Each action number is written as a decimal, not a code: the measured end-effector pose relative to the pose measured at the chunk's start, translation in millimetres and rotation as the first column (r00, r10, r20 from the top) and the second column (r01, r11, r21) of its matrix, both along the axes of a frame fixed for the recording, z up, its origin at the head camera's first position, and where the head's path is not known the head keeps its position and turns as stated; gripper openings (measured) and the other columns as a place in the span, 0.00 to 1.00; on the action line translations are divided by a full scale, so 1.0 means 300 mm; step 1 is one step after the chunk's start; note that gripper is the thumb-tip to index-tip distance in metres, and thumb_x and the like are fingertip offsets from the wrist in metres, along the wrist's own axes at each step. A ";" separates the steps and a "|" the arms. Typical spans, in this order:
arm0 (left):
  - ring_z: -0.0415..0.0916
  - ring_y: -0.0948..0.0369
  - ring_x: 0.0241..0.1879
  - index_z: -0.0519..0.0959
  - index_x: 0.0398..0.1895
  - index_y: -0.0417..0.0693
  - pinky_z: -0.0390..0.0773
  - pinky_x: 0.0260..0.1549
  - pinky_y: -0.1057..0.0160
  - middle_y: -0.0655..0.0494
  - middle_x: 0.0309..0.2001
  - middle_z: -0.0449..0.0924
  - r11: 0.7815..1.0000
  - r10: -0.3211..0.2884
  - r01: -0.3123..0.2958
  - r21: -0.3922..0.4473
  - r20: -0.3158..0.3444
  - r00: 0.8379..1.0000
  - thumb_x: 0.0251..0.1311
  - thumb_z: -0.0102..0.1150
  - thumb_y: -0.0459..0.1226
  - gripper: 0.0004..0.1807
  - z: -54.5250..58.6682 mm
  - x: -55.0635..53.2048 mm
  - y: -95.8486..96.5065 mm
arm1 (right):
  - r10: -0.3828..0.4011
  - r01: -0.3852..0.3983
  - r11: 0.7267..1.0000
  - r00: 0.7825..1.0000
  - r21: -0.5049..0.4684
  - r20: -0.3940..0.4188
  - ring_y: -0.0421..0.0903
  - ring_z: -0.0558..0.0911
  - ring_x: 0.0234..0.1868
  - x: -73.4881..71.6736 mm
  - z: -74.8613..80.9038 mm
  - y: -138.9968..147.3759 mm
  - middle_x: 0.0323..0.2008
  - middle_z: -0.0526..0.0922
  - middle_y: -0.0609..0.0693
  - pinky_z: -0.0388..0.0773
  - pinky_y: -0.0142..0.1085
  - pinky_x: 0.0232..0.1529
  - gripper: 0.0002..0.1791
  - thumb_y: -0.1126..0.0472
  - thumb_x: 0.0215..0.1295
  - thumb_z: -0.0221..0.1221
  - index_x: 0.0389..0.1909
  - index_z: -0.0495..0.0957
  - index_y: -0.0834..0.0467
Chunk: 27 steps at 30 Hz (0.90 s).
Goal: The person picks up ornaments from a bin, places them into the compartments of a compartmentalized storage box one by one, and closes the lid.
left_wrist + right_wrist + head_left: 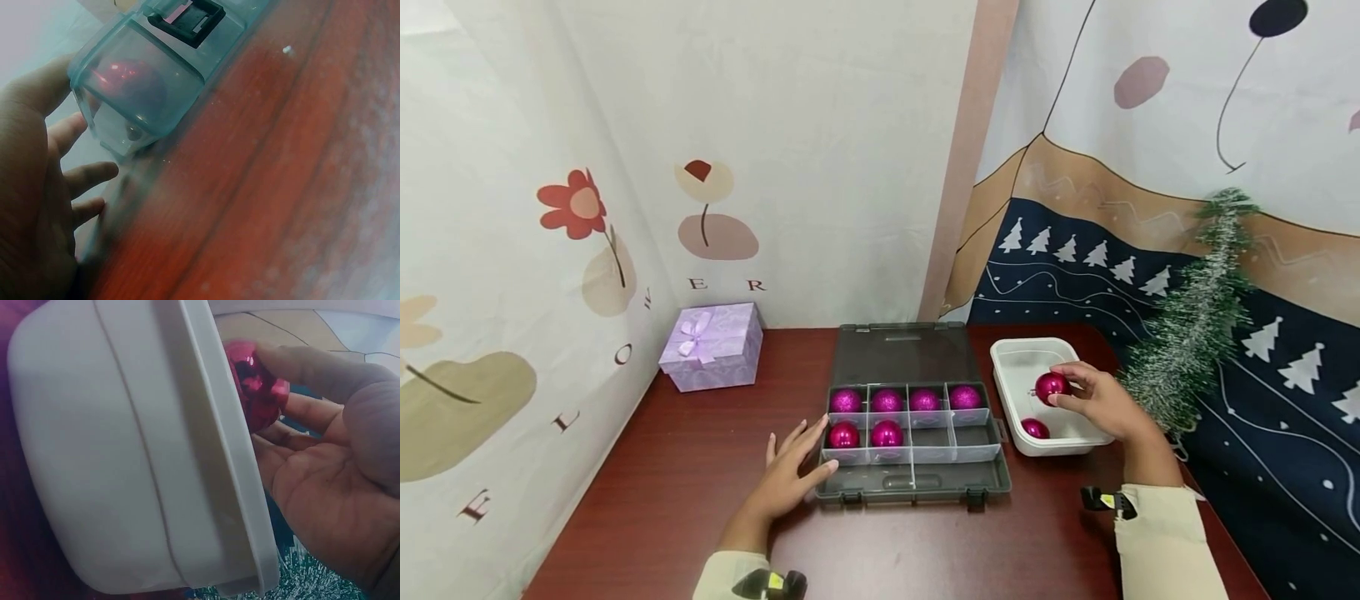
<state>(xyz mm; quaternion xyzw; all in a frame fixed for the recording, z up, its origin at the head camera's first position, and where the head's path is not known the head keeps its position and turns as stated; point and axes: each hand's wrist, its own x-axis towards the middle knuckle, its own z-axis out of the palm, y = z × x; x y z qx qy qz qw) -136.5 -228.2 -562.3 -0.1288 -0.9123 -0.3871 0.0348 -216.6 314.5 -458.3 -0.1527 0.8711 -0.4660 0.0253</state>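
In the head view, my right hand (1101,398) pinches a shiny magenta Christmas ball (1051,388) above the white tub (1006,398). The right wrist view shows the same ball (253,384) between thumb and fingers, past the tub's rim. A second shiny ball (1035,428) lies in the tub. My left hand (786,475) rests with spread fingers at the left side of the open divided plastic box (913,492). Glittery balls (887,401) fill its back row; two shiny balls (844,435) sit at the left of the middle row. The left wrist view shows fingers touching the box corner (140,94).
A lilac gift box (711,346) with a bow stands at the back left of the brown table (700,467). To the right of the tub, a small tinsel tree (1198,317) leans by the patterned cloth. The box's lid (906,354) lies back toward the wall.
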 end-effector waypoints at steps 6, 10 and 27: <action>0.57 0.33 0.85 0.64 0.87 0.59 0.27 0.75 0.16 0.46 0.82 0.69 1.000 -0.003 0.002 -0.004 -0.019 1.000 0.70 0.67 0.53 0.44 -0.002 -0.002 -0.004 | 0.039 -0.042 0.997 0.998 -0.057 -0.051 0.27 0.80 0.57 0.011 -0.011 -0.025 0.70 0.76 0.72 0.83 0.21 0.52 0.29 0.68 0.74 0.68 0.72 0.74 0.72; 0.56 0.33 0.85 0.63 0.87 0.60 0.28 0.75 0.16 0.46 0.83 0.69 1.000 -0.005 0.005 -0.010 -0.010 1.000 0.70 0.67 0.53 0.44 -0.007 -0.005 -0.002 | 0.051 -0.062 0.994 0.992 -0.090 -0.119 0.22 0.79 0.55 0.014 -0.027 -0.054 0.68 0.76 0.72 0.77 0.16 0.57 0.29 0.70 0.73 0.68 0.71 0.74 0.74; 0.55 0.33 0.85 0.63 0.87 0.59 0.26 0.76 0.17 0.46 0.83 0.68 1.000 -0.005 0.005 -0.006 0.010 1.000 0.71 0.67 0.52 0.44 0.006 0.000 0.003 | 0.107 -0.149 0.975 0.965 -0.164 -0.241 0.24 0.76 0.61 0.004 -0.079 -0.212 0.63 0.80 0.71 0.73 0.15 0.63 0.27 0.73 0.70 0.68 0.68 0.76 0.75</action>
